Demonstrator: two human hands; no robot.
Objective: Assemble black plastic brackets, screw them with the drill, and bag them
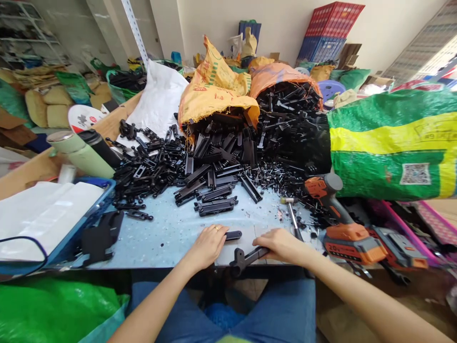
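Near the front edge of the table, my left hand (207, 247) is closed over a black plastic bar (234, 235) with a rounded end that sticks out to the right. Its other end is hidden under my fingers. My right hand (282, 245) grips a black plastic arm (248, 258) with a forked, rounded end pointing left over the table edge. The two parts are apart from each other. Just beyond my hands lie finished-looking black bars (216, 206) side by side. To the right of them a small hammer (293, 216) rests with its head away from me.
An orange cordless drill (335, 214) stands at the right, beside a spare battery tool (400, 247). Piles of black parts (150, 162) and screws (274, 176) spill from an orange-yellow sack (217, 102). A blue tray (107, 193) and a green bottle (80, 155) are at left.
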